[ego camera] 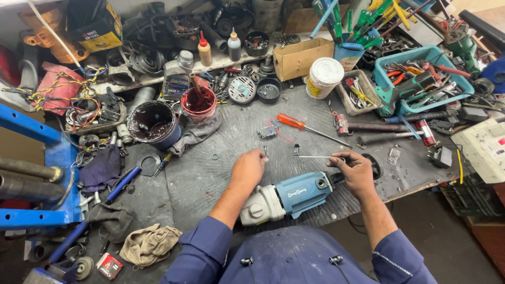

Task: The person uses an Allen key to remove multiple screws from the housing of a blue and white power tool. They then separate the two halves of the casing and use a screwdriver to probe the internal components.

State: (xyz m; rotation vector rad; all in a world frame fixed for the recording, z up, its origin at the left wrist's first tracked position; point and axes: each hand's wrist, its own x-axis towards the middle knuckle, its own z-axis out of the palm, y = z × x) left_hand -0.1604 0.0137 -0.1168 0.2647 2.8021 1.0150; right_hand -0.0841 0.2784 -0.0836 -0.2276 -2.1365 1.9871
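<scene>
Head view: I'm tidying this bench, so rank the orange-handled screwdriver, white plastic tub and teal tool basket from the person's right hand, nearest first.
From the right hand:
1. Orange-handled screwdriver, just above-left.
2. White plastic tub, farther up the bench.
3. Teal tool basket, upper right, farthest.

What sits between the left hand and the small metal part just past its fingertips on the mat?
Nothing visible. The left hand rests on the dark rubber mat, with the small upright metal part right beside its fingers. The blue and grey power tool lies nearer the person, clear of that gap.

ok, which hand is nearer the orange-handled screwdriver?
Left. The left hand sits just below and left of the orange-handled screwdriver; the right hand is farther, below and right of it, pinching a thin metal rod.
</scene>
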